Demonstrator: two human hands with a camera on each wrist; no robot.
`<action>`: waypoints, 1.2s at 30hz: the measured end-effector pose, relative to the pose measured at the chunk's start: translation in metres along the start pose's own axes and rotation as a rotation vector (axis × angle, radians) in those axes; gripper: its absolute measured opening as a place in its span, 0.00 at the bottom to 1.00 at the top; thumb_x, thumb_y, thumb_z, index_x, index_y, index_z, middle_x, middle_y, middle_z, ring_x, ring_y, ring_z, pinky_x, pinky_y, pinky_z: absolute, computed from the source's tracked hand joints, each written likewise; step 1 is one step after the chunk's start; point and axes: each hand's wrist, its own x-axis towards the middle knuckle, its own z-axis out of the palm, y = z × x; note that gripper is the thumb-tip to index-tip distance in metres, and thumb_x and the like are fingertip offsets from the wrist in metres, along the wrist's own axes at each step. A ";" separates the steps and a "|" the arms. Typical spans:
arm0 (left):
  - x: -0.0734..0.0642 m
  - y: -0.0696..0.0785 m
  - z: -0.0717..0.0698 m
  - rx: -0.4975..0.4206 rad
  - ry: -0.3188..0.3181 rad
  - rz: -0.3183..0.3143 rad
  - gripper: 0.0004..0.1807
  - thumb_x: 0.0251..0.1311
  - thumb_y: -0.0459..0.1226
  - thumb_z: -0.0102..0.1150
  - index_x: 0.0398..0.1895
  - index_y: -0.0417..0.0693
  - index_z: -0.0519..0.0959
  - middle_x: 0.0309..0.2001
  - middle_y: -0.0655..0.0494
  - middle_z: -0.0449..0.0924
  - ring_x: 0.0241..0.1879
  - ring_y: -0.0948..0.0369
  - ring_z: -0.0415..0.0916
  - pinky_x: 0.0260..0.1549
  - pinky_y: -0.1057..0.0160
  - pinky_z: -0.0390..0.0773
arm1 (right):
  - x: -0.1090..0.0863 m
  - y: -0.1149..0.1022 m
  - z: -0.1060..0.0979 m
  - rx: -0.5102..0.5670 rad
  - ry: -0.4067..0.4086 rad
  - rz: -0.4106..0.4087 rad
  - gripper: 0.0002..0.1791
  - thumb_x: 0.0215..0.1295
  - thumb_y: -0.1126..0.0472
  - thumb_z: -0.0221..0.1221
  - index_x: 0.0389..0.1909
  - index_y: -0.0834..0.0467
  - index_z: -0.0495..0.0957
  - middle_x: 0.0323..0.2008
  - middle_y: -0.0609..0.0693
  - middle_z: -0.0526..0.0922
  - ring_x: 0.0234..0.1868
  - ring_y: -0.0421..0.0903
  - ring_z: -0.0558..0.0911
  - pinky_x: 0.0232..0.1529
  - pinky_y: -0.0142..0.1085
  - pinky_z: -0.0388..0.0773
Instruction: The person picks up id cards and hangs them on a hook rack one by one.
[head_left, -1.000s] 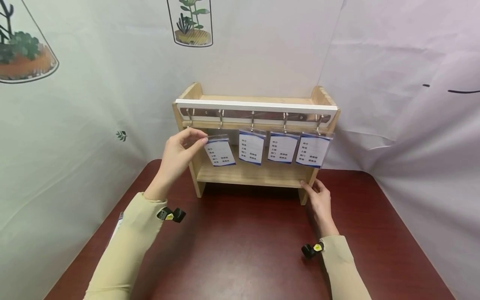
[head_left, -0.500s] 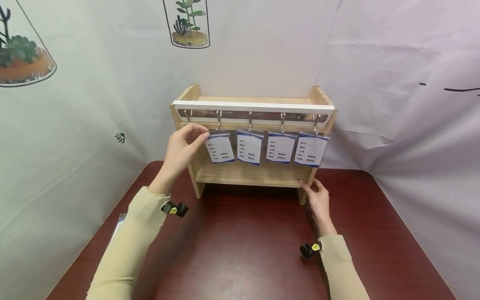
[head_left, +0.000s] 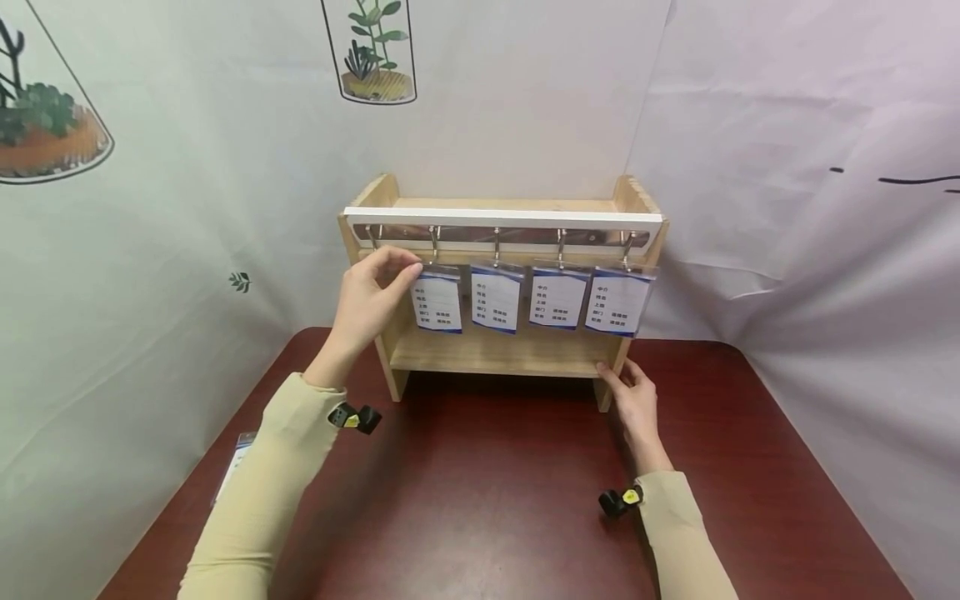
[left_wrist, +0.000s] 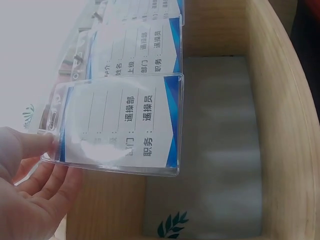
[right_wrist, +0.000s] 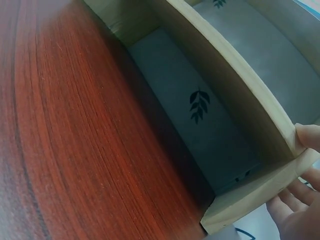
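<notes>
Your left grip (head_left: pixel 372 292) pinches the badge (head_left: pixel 437 302) by a top corner, near the second hook (head_left: pixel 434 242) from the left, likely leaving its slot (left_wrist: pixel 53 120) free; your right grip (head_left: pixel 637 402) clasps the rack (head_left: pixel 495 358), probably steadying it.

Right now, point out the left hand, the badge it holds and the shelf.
Left hand (head_left: pixel 369 292): head view, middle of the hand.
Badge (left_wrist: pixel 120 122): left wrist view, printed card.
Shelf (head_left: pixel 495 357): head view, lower board.

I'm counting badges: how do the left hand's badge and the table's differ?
The held badge is pinched upright by the left hand; the table badge lies on the table. The held badge shows almost fully; the sleeve partly hides the table badge. Both have white-and-blue cards in clear holders.
</notes>
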 end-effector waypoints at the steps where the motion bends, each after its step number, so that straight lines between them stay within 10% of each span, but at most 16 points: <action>1: 0.000 0.000 0.000 -0.004 -0.001 0.002 0.11 0.68 0.41 0.64 0.44 0.42 0.83 0.42 0.51 0.87 0.41 0.62 0.81 0.41 0.69 0.77 | 0.000 0.000 0.000 -0.002 0.001 0.003 0.35 0.67 0.51 0.66 0.70 0.64 0.69 0.64 0.66 0.75 0.62 0.55 0.76 0.62 0.47 0.73; 36: 0.007 0.006 0.007 -0.175 0.003 -0.108 0.11 0.68 0.38 0.64 0.45 0.38 0.82 0.40 0.48 0.86 0.38 0.61 0.77 0.38 0.68 0.73 | 0.001 0.000 0.000 0.008 0.000 0.007 0.34 0.68 0.52 0.66 0.69 0.64 0.70 0.65 0.65 0.74 0.64 0.54 0.74 0.65 0.45 0.71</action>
